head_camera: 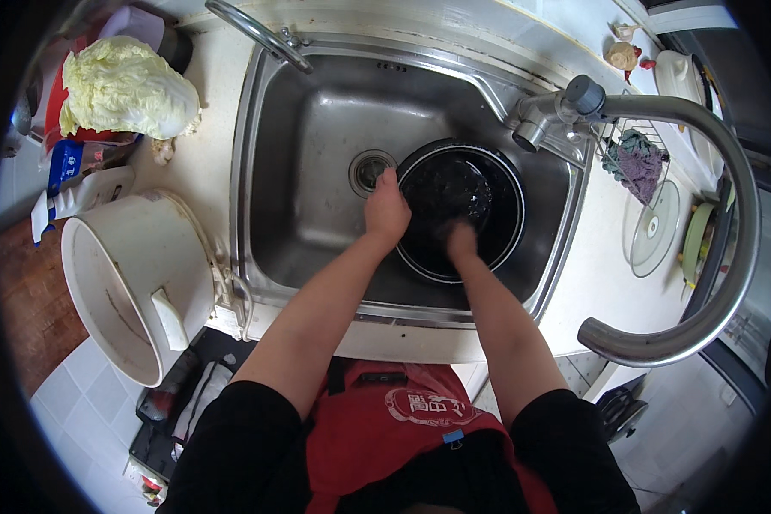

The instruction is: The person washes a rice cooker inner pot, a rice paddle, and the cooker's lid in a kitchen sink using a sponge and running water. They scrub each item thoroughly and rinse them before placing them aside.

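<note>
My left hand [389, 207] grips the left rim of a round black pot [507, 225], its thumb lying along the edge. The pot rests in the right part of a stainless steel sink [295, 212], beside the drain [372, 172]. Inside the pot is my right hand [460, 239], blurred, with its fingers lost against dark, glossy contents [466, 186]. What those contents are, and whether the fingers hold anything, I cannot make out.
A curved metal faucet [742, 212] arches over the right counter. Near it are a wire rack with a cloth [639, 160] and a glass lid [655, 228]. Left of the sink are a napa cabbage [128, 87], a spray bottle [90, 193] and a large white pot [160, 257].
</note>
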The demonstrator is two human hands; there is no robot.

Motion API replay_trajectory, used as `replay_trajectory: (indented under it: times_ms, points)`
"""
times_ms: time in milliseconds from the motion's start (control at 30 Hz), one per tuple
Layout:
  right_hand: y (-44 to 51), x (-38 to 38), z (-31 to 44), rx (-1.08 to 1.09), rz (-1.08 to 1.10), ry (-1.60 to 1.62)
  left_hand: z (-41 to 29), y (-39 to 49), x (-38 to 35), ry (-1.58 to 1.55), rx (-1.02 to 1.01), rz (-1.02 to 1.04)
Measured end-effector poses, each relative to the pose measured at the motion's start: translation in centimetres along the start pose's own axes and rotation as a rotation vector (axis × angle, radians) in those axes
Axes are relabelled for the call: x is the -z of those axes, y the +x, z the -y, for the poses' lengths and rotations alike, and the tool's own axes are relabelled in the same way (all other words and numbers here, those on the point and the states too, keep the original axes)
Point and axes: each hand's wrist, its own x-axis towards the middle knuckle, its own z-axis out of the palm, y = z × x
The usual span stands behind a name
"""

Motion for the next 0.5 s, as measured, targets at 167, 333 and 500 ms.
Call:
replay_trajectory:
  times_ms: [167,333,500]
  points:
    - [1.3,1.2,-0.2,-0.106,0.129,-0.085,-0.2,-0.3,0.3,0.017,0.045,0.04]
    - [3.4,5.2,-1.7,0.077,-0.032,-0.445,-0.1,-0.4,-0.2,-0.041,0.056,-0.003]
    - [-0.5,0.8,3.9,-0.009,0.643,-0.439,0.0,-0.4,-0.8,-0.036,0.054,-0.028]
